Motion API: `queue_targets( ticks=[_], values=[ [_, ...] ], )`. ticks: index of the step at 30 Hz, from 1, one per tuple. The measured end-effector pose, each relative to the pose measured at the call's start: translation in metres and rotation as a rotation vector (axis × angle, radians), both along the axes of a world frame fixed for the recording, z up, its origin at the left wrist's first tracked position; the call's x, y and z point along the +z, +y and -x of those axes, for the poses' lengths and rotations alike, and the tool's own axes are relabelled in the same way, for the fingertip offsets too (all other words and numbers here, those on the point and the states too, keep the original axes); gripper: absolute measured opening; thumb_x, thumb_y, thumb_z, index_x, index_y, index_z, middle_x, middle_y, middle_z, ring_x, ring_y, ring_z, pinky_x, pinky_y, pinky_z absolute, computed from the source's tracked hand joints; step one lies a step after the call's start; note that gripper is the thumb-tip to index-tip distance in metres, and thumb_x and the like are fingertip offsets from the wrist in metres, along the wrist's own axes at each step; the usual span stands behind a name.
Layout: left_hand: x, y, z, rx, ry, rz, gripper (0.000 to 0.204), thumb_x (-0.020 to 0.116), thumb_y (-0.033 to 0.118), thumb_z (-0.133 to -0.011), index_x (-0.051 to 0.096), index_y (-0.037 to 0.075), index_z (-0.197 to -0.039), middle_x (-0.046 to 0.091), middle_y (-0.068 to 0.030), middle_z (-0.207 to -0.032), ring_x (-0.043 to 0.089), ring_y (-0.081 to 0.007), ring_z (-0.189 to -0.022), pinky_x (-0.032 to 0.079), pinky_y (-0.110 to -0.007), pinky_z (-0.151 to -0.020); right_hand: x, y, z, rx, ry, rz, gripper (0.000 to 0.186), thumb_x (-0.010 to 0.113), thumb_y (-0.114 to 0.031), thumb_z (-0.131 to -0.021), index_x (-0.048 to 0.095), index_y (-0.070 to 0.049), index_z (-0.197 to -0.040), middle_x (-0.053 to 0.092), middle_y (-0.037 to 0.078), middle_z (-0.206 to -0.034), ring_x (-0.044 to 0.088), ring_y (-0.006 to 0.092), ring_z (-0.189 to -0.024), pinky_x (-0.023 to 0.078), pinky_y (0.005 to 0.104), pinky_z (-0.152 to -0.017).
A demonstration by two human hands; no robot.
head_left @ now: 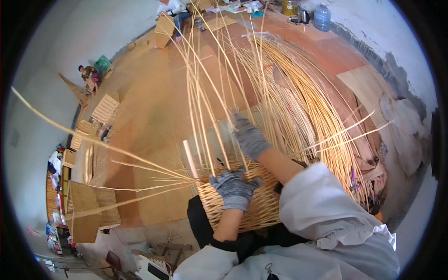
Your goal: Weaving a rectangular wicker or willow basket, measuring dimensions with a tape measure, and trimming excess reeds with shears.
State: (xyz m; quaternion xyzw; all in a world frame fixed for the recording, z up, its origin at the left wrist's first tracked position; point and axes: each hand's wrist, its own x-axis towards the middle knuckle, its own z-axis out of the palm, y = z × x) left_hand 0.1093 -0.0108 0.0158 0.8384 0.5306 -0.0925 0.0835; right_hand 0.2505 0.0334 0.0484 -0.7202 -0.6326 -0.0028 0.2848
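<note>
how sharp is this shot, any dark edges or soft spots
In the head view, the fisheye blackens the corners; in that view, the left hand in a grey knit glove reads fairly clear, while the far seated person in a white top looks small and soft.

Tan wickerwork (266, 200) lies unfinished, long pale canes (199, 109) fanning outward

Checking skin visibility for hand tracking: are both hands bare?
No, the left hand and the right hand both wear grey gloves.
</note>
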Motion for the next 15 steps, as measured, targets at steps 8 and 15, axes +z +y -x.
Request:
queue_targets(
  ticks=[8,15],
  values=[
    [-0.005,-0.022,-0.05,-0.252,-0.446,-0.154,0.078,0.058,0.07,-0.069,0.05,0.022,-0.13,0.052,-0.0193,-0.122,0.045,-0.0324,-0.118,0.025,-0.053,-0.1,-0.042,-0.069,-0.081,-0.037,0.318,-0.096,0.059,0.057,0.004,-0.078,0.038,-0.007,-0.133,0.057,0.016,-0.105,0.059,0.0268,-0.093,0.051,0.0358,-0.077],
    [-0.009,-0.035,-0.077,-0.148,-0.196,0.022,0.078,0.054,0.075,-0.065,0.057,0.023,-0.124,0.052,-0.0176,-0.124,0.046,-0.0313,-0.118,0.016,-0.064,-0.1,-0.066,-0.122,-0.103,-0.672,1.507,-0.164,0.058,0.046,0.003,-0.087,0.034,-0.02,-0.138,0.058,0.013,-0.082,0.052,0.0199,-0.061,0.044,0.0333,-0.053]
  ],
)
